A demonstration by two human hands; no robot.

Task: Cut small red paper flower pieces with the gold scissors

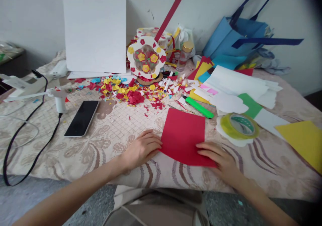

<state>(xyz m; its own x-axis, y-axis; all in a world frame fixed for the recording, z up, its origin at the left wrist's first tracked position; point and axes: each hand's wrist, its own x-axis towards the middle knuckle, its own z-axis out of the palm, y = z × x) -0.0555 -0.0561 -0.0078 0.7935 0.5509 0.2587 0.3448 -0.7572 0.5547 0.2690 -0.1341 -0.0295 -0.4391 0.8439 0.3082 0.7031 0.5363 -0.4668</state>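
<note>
The left hand (144, 149) and right hand (222, 160) touch opposite sides of the red paper (184, 133) on the table (266, 172); whether they pinch it, I cannot tell. The blue bag's (223, 40) contents are mostly hidden.

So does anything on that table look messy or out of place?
Yes: the paper scraps. Red, yellow, white and blue bits lie strewn across the back of the tablecloth rather than gathered up. The red sheet touched by the left hand and right hand shows no obvious tear.

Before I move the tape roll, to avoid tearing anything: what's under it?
White paper shows past the left and near edges of the tape roll; the rest beneath is covered.
</note>
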